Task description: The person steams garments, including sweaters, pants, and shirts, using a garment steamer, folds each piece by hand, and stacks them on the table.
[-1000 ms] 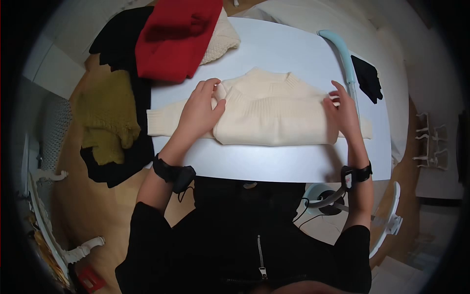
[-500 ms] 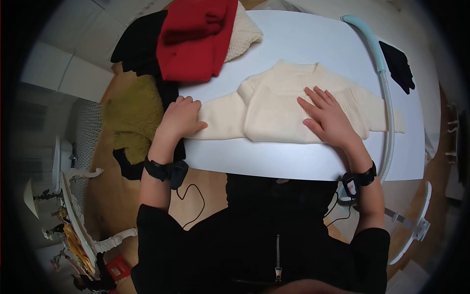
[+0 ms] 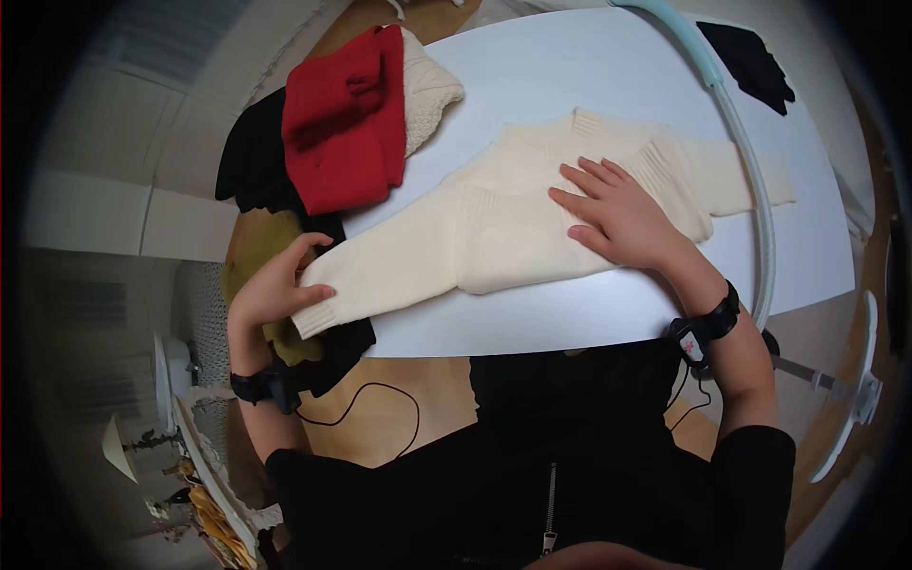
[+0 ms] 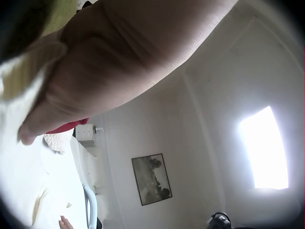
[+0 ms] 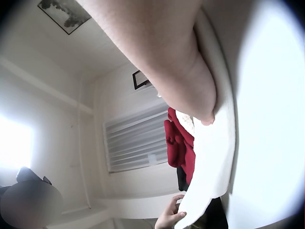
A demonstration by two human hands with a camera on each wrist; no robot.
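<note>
A cream knitted sweater [image 3: 518, 242] lies on the white table, its lower part folded up toward the ribbed neckline. My left hand [image 3: 266, 287] grips the end of the left-side sleeve [image 3: 389, 266], thumb on top near the ribbed cuff, which reaches past the table edge. In the right wrist view the same left hand [image 5: 170, 215] pinches that sleeve end. My right hand [image 3: 627, 218] rests with spread fingers on the sweater's folded body. The other sleeve [image 3: 727, 180] extends right, passing under a pale hose.
A red garment [image 3: 347, 123] and a cream chunky knit [image 3: 427, 90] lie at the table's back left, above black cloth. An olive knit [image 3: 256, 252] hangs at the left edge. The pale blue-handled hose [image 3: 746, 152] crosses the right side, near a folded black cloth [image 3: 746, 66].
My left hand moved from the sweater's body out to the sleeve end, drawing the sleeve leftward and nearer me. My right hand moved from the right edge onto the folded body. The view turned.
</note>
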